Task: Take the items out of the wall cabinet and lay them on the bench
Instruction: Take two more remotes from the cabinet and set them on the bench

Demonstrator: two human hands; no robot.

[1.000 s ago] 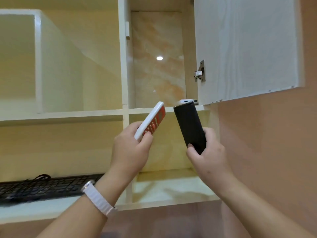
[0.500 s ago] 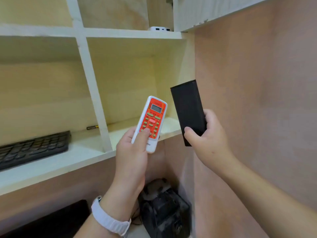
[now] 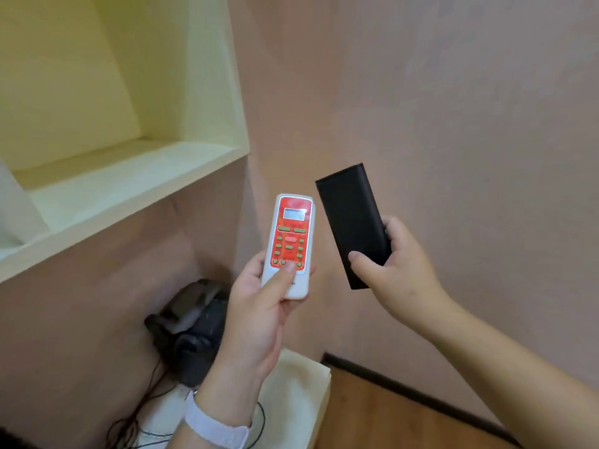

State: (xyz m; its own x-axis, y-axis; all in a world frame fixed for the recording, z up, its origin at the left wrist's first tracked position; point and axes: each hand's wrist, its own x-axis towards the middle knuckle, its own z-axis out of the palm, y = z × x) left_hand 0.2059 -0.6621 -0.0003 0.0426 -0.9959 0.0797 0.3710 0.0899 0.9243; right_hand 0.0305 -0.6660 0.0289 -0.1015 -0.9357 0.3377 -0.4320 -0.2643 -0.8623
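Remote control [image 3: 290, 247], white with a red keypad, sits upright in the left hand [image 3: 256, 319], thumb on its lower buttons, while the right hand [image 3: 395, 273] clasps the lower end of a flat black case [image 3: 353, 222]. Both items are held in mid-air side by side, apart, above a pale counter [image 3: 304, 377].

— Is it bright enough?
— Yes. Soft, warm indoor light falls from above. The shelf [image 3: 129, 189] glows pale yellow, and the wall [image 3: 453, 108] is an even pink with no hard shadows.
— Any dark patches?
— Below the shelf's front edge it dims. The dark device [image 3: 194, 325] there is murky and smeared.
— Sharpness?
— Soft all over. The remote [image 3: 291, 234] has slightly blurred buttons and a pale sheen on its screen. The black slab [image 3: 353, 222] shows no surface detail. Straight lines bow toward the frame's edges.
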